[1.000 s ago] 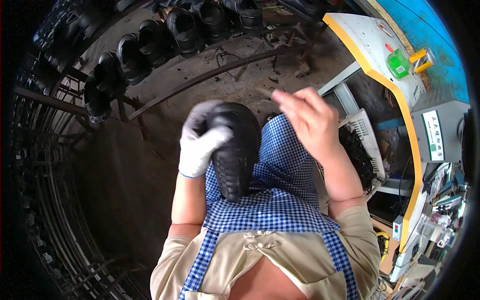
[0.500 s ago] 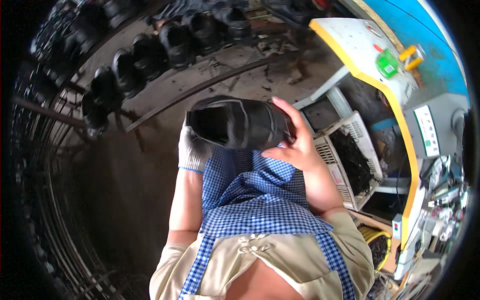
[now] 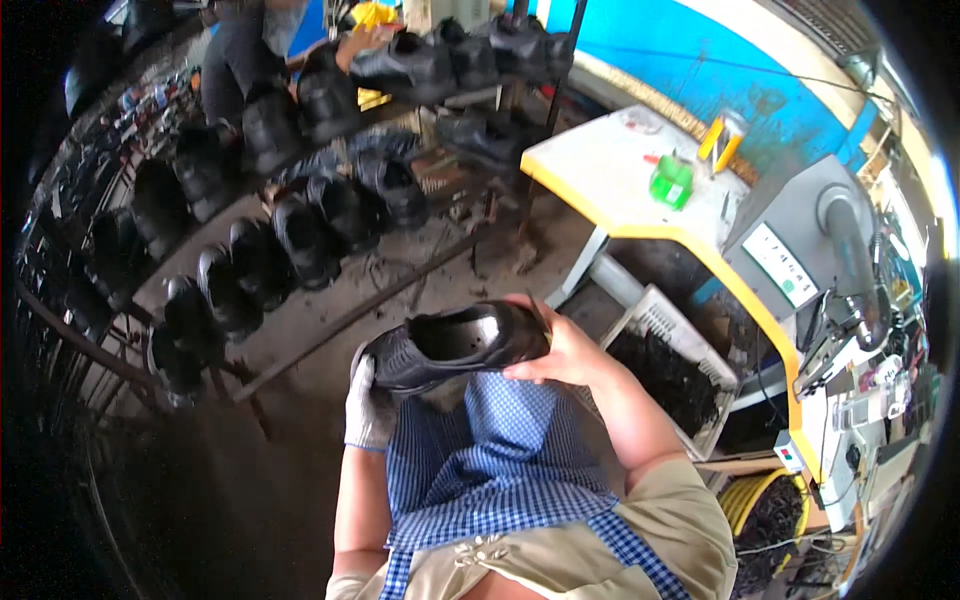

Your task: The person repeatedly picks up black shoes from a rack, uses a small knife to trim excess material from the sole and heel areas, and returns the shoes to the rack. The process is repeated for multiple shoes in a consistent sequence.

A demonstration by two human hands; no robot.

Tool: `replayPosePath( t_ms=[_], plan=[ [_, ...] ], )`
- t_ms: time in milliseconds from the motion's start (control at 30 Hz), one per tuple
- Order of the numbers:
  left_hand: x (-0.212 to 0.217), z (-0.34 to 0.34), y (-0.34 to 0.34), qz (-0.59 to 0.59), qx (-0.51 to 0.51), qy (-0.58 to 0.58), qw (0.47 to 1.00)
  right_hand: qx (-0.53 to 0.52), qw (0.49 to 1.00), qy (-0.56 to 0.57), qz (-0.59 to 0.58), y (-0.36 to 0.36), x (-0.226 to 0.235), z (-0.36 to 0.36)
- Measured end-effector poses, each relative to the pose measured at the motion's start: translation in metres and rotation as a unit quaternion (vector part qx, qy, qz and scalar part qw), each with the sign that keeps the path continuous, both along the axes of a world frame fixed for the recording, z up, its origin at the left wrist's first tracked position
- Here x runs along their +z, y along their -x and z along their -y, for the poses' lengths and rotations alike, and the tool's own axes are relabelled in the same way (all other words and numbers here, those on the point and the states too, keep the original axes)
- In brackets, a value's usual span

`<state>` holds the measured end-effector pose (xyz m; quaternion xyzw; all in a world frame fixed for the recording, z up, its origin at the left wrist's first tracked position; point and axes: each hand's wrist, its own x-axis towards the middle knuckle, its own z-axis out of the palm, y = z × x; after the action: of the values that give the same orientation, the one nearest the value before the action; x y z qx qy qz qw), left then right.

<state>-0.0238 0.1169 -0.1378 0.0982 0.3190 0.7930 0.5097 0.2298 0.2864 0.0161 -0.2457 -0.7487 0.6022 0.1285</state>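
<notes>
A black shoe (image 3: 420, 358) lies across in front of my apron, held up between both hands. Its opening faces up, and a pale patch of insole shows inside. The laced front points left, the heel right. My left hand (image 3: 370, 405), in a white knitted glove with a blue edge, is closed on the toe end. Round the heel end my bare right hand (image 3: 570, 350) is closed, thumb on the near side and fingers on the far side. The sole's underside is hidden.
Black shoes (image 3: 305, 240) stand in rows on a metal rack ahead and left. Behind it another person's hand (image 3: 365, 42) is near the upper shoes. To the right are a yellow-edged white table (image 3: 590, 165), a green container (image 3: 672, 183), a grey machine (image 3: 800, 220) and a white crate (image 3: 690, 330) of black scraps.
The shoe has been turned round: its opening was toward the left and is now toward the right. My view has swung right and up, showing more of the rack and another person.
</notes>
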Motion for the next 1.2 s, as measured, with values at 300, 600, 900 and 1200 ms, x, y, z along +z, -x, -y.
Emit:
replayPosePath(
  t_ms=[300, 600, 900, 1200],
  plan=[
    [-0.014, -0.058, 0.012, 0.040, -0.022, 0.025, 0.999, -0.351, 0.831, -0.082, -0.423, -0.039, 0.065, -0.089],
    [-0.086, -0.081, 0.017, 0.109, -0.084, 0.036, 0.990, -0.409, 0.662, -0.332, -0.533, 0.063, 0.234, -0.306],
    [-0.090, -0.110, 0.030, 0.086, -0.056, 0.053, 0.993, -0.437, 0.703, -0.290, -0.481, 0.154, 0.292, -0.435],
    [-0.110, -0.124, 0.034, 0.099, -0.070, 0.062, 0.991, -0.409, 0.774, -0.369, -0.312, 0.178, 0.256, -0.487]
  ],
)
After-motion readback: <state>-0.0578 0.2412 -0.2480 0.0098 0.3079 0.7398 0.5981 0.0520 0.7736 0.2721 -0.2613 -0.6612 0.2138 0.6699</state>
